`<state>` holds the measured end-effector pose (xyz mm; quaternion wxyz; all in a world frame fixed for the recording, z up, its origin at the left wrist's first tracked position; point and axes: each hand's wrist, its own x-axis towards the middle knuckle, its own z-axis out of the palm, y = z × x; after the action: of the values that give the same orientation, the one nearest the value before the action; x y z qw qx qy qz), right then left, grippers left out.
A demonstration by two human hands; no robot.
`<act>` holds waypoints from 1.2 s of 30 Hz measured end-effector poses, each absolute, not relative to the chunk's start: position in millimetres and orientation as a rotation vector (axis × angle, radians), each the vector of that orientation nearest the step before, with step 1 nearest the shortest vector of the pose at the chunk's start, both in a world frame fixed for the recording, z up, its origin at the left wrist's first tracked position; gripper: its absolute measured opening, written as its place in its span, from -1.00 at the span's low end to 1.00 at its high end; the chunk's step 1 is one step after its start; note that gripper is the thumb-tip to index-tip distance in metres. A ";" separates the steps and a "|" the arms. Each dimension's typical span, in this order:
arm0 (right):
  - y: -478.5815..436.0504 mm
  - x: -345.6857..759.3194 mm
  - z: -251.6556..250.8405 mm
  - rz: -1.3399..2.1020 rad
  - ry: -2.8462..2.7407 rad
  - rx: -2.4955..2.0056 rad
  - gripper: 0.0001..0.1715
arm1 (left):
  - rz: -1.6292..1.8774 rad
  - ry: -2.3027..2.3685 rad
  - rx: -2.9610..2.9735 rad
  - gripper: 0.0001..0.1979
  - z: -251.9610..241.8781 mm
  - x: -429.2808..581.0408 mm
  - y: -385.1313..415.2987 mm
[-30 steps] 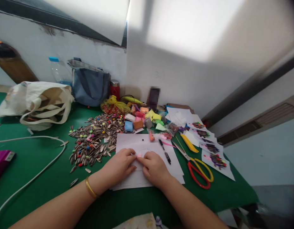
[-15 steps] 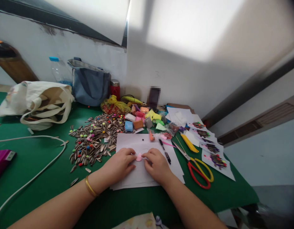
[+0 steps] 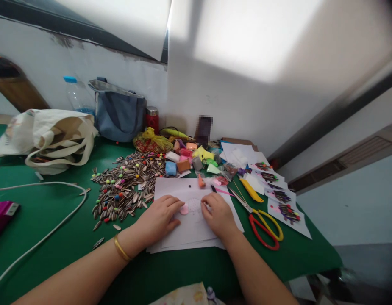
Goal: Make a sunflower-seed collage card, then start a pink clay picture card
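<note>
Sheets of white paper lie on the green table in front of me. On the top sheet a flattened pink piece of clay sits beside a drawn, dotted outline. My left hand rests on the paper with fingers stretched out, the fingertips at the pink clay's left edge. To the right of the drawing, my right hand has thumb and fingers drawn together; whatever may be between them is hidden. It covers most of a black pen. A tiny black ball lies near the sheet's top.
Striped sunflower seeds with coloured bits are heaped at left. Packs of coloured clay lie behind the paper. Scissors, a yellow cutter and seed-decorated cards are at right. A white cable crosses the left side.
My right hand has moved right, away from the pink clay and over the pen, uncovering the drawing. My left hand stays by the clay, its fingers straighter.
</note>
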<state>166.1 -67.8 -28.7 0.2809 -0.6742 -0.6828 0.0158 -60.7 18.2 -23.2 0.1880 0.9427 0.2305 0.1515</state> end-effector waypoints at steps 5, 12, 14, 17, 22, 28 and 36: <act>-73.1 202.0 -24.8 -0.113 -1.669 -2.263 -0.84 | 0.403 0.672 2.641 -0.51 -24.1 -62.6 20.1; -75.6 212.8 -18.6 0.118 -1.653 -2.481 -0.88 | 0.381 0.686 2.613 -0.49 -21.9 -62.2 21.2; -77.1 218.0 -13.6 0.127 -1.663 -2.473 -0.83 | 0.389 0.690 2.608 -0.48 -22.2 -63.0 21.2; -82.2 233.0 -5.1 0.085 -1.611 -2.506 -0.74 | 0.409 0.680 2.599 -0.48 -23.7 -64.1 21.3; -93.7 253.6 2.6 0.085 -1.534 -2.600 -0.72 | 0.437 0.666 2.578 -0.47 -25.9 -64.1 22.2; -88.7 249.1 -5.4 -0.007 -1.731 -2.548 -0.70 | 0.431 0.678 2.579 -0.48 -24.9 -63.2 22.2; -43.5 239.3 -5.7 -0.157 -2.065 -2.611 -0.73 | 0.422 0.685 2.559 -0.43 -28.4 -64.4 24.8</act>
<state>239.3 -43.5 -5.7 -0.0954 -0.7798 -0.6169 -0.0469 -64.4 24.8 -28.4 0.2274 0.9290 0.2488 0.1531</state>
